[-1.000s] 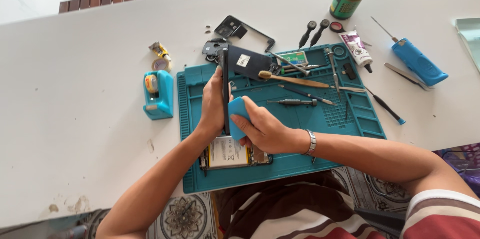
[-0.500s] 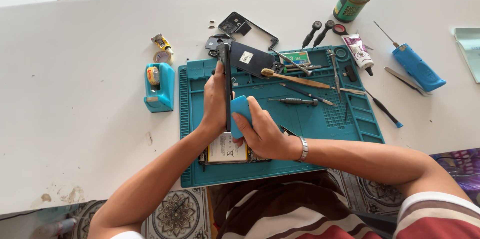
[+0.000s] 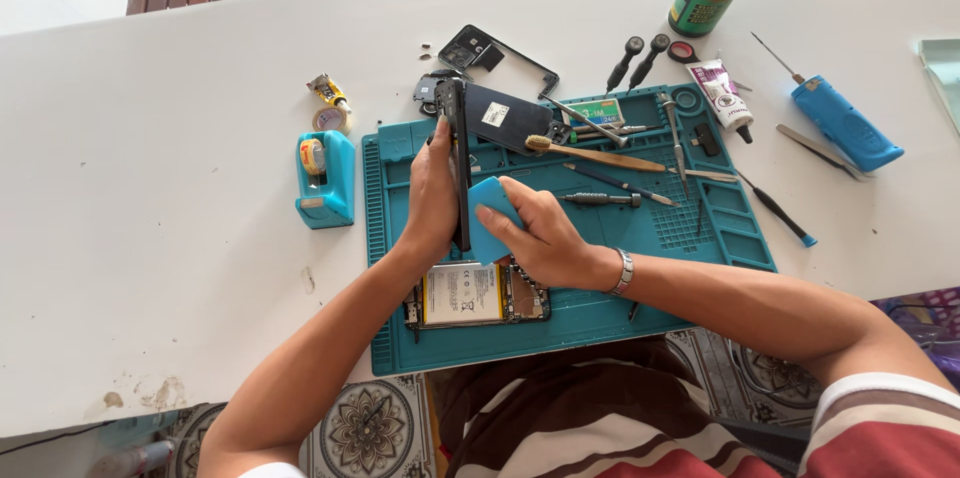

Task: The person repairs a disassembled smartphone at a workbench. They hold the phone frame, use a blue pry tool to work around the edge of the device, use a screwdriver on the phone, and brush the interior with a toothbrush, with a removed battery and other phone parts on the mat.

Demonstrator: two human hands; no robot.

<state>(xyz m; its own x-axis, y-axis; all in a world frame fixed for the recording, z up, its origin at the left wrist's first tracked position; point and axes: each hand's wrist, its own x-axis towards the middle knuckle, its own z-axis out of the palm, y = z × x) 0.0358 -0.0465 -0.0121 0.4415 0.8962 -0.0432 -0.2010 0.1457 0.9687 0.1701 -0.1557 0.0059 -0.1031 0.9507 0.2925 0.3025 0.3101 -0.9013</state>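
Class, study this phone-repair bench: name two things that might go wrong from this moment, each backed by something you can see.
1. The left hand holds the dark phone panel upright on its edge while the right hand presses a blue card against it; the thin panel may flex or crack.
2. The opened phone body lies under both wrists with its battery exposed; a slip could strike it.

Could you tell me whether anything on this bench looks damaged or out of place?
An opened phone lies on the teal mat, its insides exposed, while the left hand holds a dark panel on edge and the right hand presses a blue card against it.
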